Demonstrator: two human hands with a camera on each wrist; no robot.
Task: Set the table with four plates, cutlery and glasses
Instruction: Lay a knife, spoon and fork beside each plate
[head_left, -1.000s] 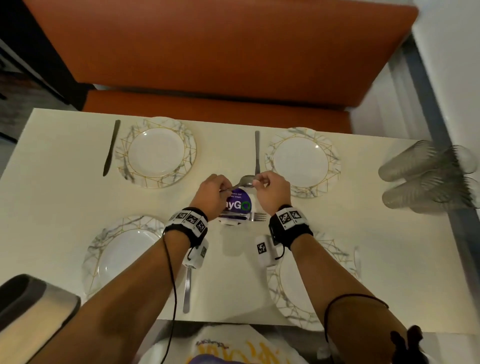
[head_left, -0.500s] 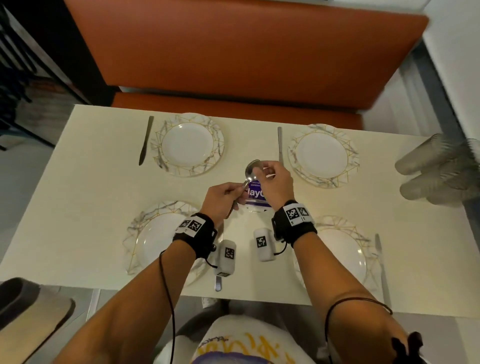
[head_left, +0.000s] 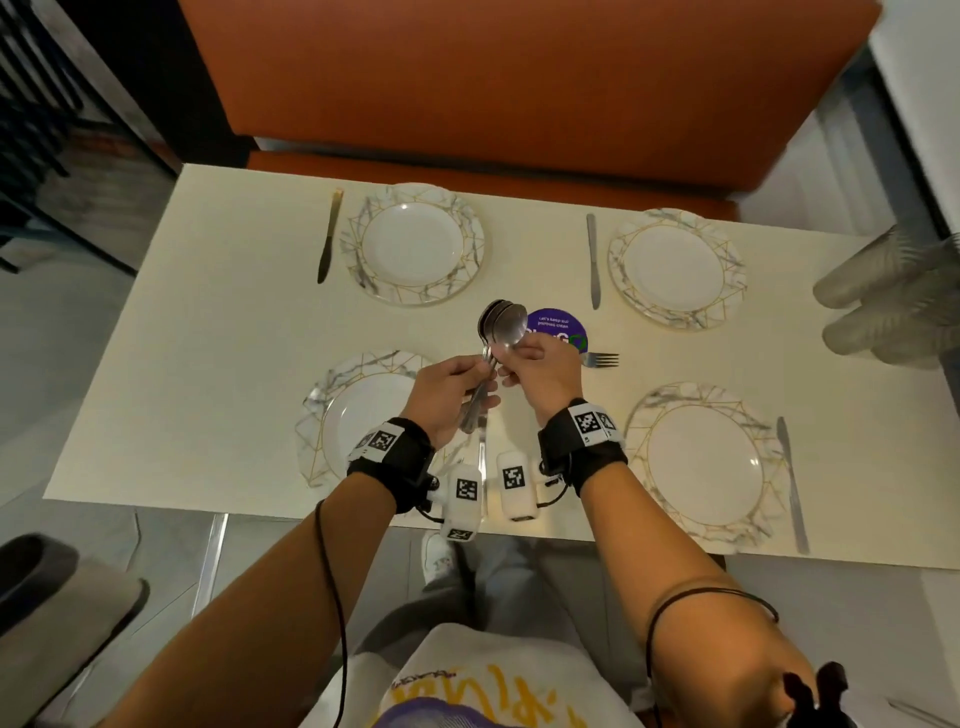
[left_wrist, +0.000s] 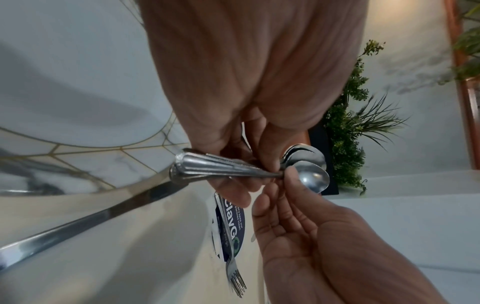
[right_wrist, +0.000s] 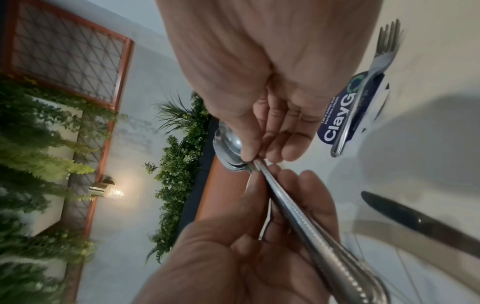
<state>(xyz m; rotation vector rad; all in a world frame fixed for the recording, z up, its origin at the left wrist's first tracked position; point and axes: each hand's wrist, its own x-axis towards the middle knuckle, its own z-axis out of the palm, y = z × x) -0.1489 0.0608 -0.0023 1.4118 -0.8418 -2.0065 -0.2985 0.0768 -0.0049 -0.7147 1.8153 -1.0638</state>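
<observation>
Above the table's middle, my left hand (head_left: 480, 387) grips a bundle of spoons (head_left: 503, 325) by the handles, bowls pointing away. My right hand (head_left: 506, 359) pinches the neck of the top spoon (left_wrist: 313, 181); its other fingers are loose. The ribbed handles (right_wrist: 298, 209) cross my left palm. Four marbled plates (head_left: 413, 244) (head_left: 675, 267) (head_left: 358, 410) (head_left: 701, 462) lie on the cream table, with a knife (head_left: 330, 236) (head_left: 593, 267) (head_left: 792, 483) beside three of them. A fourth knife (left_wrist: 78, 224) lies under my hands by the near left plate. One fork (head_left: 600, 359) rests on a purple disc (head_left: 556, 325).
Stacked clear glasses (head_left: 893, 296) lie on their sides at the table's right end. An orange bench (head_left: 519, 93) runs along the far side. A grey chair back (head_left: 52, 597) stands at my near left. Bare tabletop shows on the left (head_left: 208, 312).
Both hands have lifted the spoons off the purple disc and drawn them nearer to me. The fork stays on the disc. My head has pulled back, showing more table.
</observation>
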